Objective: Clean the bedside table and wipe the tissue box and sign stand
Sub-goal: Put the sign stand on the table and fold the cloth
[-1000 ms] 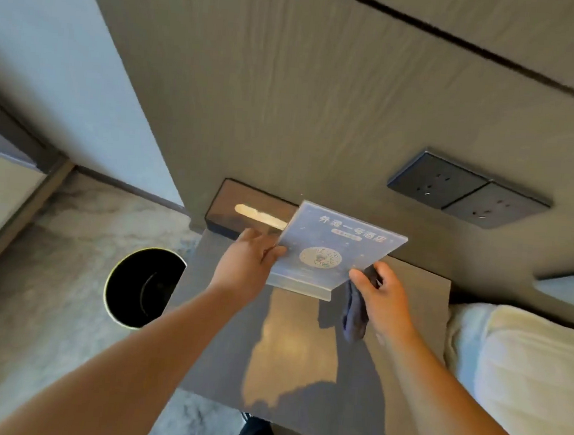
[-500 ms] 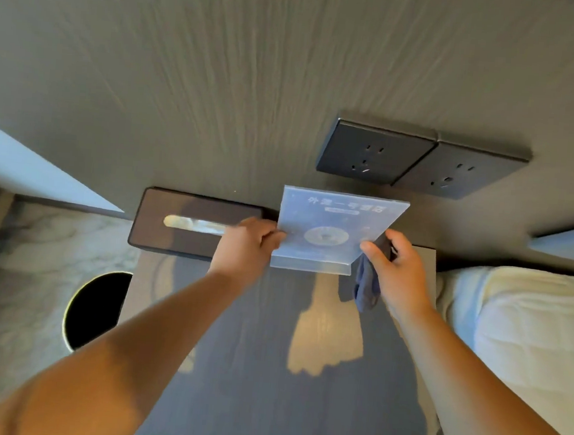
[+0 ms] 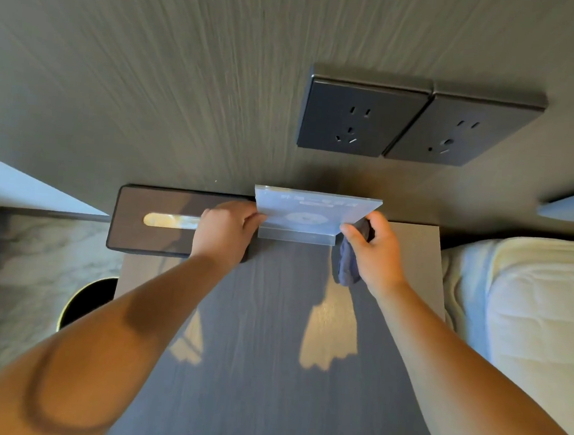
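Observation:
A clear acrylic sign stand [image 3: 310,214] stands upright at the back of the dark wood bedside table [image 3: 266,370], close to the wall. My left hand [image 3: 226,229] grips its left edge. My right hand [image 3: 372,251] pinches its right edge while also holding a dark blue cloth [image 3: 347,263] that hangs down toward the tabletop. A dark brown tissue box [image 3: 161,221] with a pale tissue slot lies at the back left, partly covered by my left hand.
Two black wall sockets [image 3: 416,124] sit on the wood wall panel above the table. A white bed [image 3: 528,322] borders the table on the right. A round black bin [image 3: 90,301] stands on the marble floor at the left.
Both hands carried the sign stand back toward the wall and lowered it from a tilted, raised position to upright on the tabletop. My head moved closer over the table.

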A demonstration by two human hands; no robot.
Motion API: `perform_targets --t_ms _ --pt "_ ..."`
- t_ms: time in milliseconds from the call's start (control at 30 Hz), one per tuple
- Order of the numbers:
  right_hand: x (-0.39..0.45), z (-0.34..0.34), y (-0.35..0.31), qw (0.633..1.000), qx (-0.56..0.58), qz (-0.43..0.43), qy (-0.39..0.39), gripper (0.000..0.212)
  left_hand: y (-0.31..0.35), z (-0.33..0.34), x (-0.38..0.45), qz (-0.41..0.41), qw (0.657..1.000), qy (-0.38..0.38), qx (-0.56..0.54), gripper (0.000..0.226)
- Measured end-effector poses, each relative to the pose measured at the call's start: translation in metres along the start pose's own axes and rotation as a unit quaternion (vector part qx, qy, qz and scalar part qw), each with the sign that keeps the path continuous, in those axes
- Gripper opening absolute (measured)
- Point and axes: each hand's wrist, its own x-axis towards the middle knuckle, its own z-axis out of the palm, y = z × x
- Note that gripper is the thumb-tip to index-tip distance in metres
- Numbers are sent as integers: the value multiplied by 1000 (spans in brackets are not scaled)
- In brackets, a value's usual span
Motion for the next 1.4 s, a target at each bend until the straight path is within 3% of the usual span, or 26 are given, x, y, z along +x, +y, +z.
perform_targets --t_ms 433,600,700,833,967,1067,1133,1267,1400 --pt "-5 -15 -1 998 -57 17 -32 30 -6 0 -1 -9 999 -30 -32 15" --pt "-30 -43 16 991 -49 94 -81 23 -10 -5 -10 -35 997 -57 -31 35" --pt "-57 -61 26 978 -115 121 -122 23 -10 -11 -34 -55 998 -41 -15 34" --pt "-94 -72 35 959 -224 65 -162 18 6 1 -90 -52 993 -105 -16 26" --pt "-116 -65 50 924 -345 -80 -142 12 29 37 -134 -34 977 -204 -46 25" --pt "-134 -59 76 875 -425 -126 -195 43 41 65 -151 -24 969 -240 -47 22" --pt "-149 -65 92 885 -417 -120 -167 56 46 80 -159 -14 965 -261 -33 24" --pt "-164 -96 129 940 -329 -87 -15 54 56 111 -165 48 966 -252 22 32" --pt "-143 -113 136 953 -292 -81 -19 46 74 133 -146 61 984 -167 26 31"
